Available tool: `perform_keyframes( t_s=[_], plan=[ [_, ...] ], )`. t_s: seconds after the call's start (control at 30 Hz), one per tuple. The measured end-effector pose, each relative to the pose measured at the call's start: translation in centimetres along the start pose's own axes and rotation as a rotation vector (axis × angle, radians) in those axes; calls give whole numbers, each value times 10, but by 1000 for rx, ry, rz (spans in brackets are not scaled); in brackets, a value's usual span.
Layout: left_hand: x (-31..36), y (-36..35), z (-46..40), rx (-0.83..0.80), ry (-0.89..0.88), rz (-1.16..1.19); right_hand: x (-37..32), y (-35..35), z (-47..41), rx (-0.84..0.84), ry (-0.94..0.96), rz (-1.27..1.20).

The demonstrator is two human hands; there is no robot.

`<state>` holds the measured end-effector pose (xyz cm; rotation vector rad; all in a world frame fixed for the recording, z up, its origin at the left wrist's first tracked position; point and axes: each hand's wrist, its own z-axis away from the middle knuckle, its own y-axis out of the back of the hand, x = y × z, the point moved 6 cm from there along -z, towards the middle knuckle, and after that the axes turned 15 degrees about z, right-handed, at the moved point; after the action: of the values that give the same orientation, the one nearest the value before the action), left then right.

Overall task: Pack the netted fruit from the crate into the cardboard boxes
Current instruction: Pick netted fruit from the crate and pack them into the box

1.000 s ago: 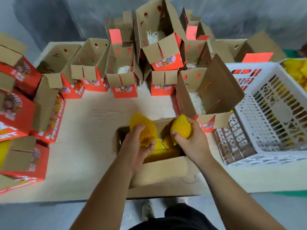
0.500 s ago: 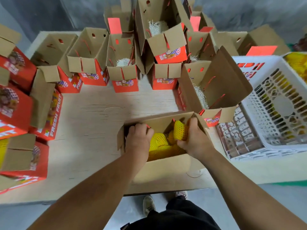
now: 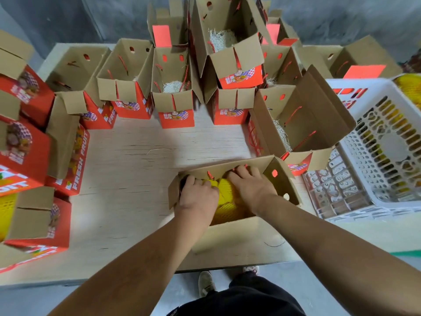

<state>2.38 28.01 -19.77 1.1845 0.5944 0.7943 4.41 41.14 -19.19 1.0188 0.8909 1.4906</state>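
Observation:
An open cardboard box (image 3: 282, 179) sits at the table's near edge, filled with yellow netted fruit (image 3: 225, 197). Both of my hands are down inside it. My left hand (image 3: 197, 197) presses on the fruit at the box's left end. My right hand (image 3: 250, 185) lies over the fruit at the middle and right, fingers curled against the far wall. Whether either hand grips a fruit or only pushes on it is hidden. The white plastic crate (image 3: 385, 142) lies tipped at the right, with more yellow netted fruit (image 3: 407, 87) behind it.
Several open red-and-brown fruit boxes (image 3: 175, 103) with white paper shreds stand in a row across the far side of the wooden table (image 3: 136, 167). More red boxes (image 3: 25, 153) are stacked at the left; one at the near left (image 3: 6, 210) holds yellow netted fruit.
A second ago each hand held a netted fruit above the box. Both hands have lowered the fruit into the box and now press down among the fruit inside.

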Motion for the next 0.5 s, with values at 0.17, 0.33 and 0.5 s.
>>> perform_keyframes(
  t_s=[0.17, 0.33, 0.5],
  plan=[
    [-14, 3, 0, -3, 92, 139, 1, -14, -7, -152, -58, -341],
    [-3, 3, -1, -66, 83, 273, 11, -5, -1, -123, -15, -488],
    [12, 7, 5, -9, 63, 493, 41, 3, 14, -57, -58, -516]
  ],
)
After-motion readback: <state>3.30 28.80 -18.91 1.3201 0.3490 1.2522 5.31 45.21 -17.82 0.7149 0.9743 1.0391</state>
